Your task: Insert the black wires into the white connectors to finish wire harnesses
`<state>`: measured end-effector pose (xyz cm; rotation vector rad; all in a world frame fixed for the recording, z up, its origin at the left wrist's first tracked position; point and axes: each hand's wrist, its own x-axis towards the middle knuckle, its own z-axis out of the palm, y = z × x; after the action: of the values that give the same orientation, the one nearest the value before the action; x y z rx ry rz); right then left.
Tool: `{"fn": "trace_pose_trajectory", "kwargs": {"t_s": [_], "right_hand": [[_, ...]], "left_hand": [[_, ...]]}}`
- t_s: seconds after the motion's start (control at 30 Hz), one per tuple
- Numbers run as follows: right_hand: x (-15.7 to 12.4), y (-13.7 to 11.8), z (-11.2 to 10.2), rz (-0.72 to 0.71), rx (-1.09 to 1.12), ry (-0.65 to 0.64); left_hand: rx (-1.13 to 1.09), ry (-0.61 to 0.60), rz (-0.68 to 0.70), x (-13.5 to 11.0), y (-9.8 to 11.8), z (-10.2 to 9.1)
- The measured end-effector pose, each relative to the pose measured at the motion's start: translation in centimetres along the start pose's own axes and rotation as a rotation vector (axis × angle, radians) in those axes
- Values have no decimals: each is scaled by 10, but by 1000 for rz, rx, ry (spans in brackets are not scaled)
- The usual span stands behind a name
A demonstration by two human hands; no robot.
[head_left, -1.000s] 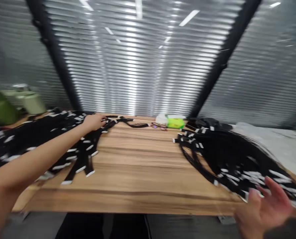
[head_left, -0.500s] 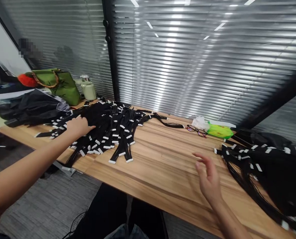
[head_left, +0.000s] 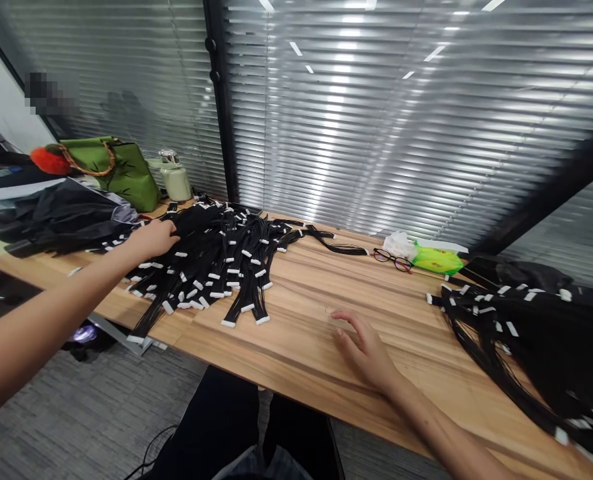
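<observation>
Your left hand [head_left: 151, 240] lies palm down on the left side of a heap of black wire harnesses with white connectors [head_left: 211, 260], and from this view you cannot tell whether it is gripping any strands. The heap covers the left part of the wooden table [head_left: 296, 347], with its connector ends fanning toward the front edge. Your right hand [head_left: 364, 350] is open and empty, its fingers loosely curled, low over bare wood near the front edge at mid-table. A second mass of black wire harnesses [head_left: 516, 340] fills the right end and spills over the front edge. Between the two masses, along the back edge, lie a pair of glasses [head_left: 393, 261], a white plastic bag [head_left: 399, 244] and a lime-green packet [head_left: 437, 261]. At the back left corner, a black fabric bundle [head_left: 61, 223] sits just beside the heap, near a green handbag [head_left: 111, 175] and a pale flask [head_left: 175, 183]. Slatted blinds [head_left: 356, 120] run behind the back edge
</observation>
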<state>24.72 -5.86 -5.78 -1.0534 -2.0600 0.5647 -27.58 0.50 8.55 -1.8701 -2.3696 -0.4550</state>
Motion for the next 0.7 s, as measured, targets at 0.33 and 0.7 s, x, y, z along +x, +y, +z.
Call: {"fn": "trace_pose_trajectory", "kwargs": {"t_s": [0.33,0.7], "right_hand": [[22,0,-5,41,17,-92],[86,-5,-39,-129,-406,548]], "left_hand": [[-331,539,97,18,85,-123],[-991,41,549,-31,200,-36]]}}
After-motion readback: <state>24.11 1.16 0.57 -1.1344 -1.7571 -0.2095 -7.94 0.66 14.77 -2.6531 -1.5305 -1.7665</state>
